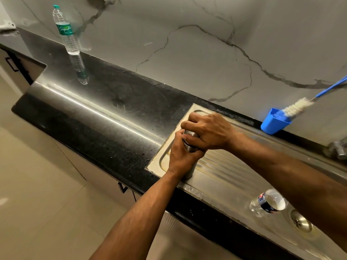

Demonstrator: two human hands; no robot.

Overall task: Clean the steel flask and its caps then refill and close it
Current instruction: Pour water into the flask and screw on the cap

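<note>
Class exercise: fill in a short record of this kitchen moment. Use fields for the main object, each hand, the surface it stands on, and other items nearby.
main object: steel flask, upright, mostly hidden by the hands
left hand: left hand grips the flask body
right hand: right hand wraps over the flask top
surface: ribbed steel drainboard
nearby, back left: capped water bottle on the black counter
nearby, back right: bottle brush leaning in a blue cup
nearby, front right: clear plastic bottle

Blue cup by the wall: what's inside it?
A bottle brush leans out of the blue cup, white bristles above the rim, blue bristles inside. The cup's bottom is hidden.
</note>
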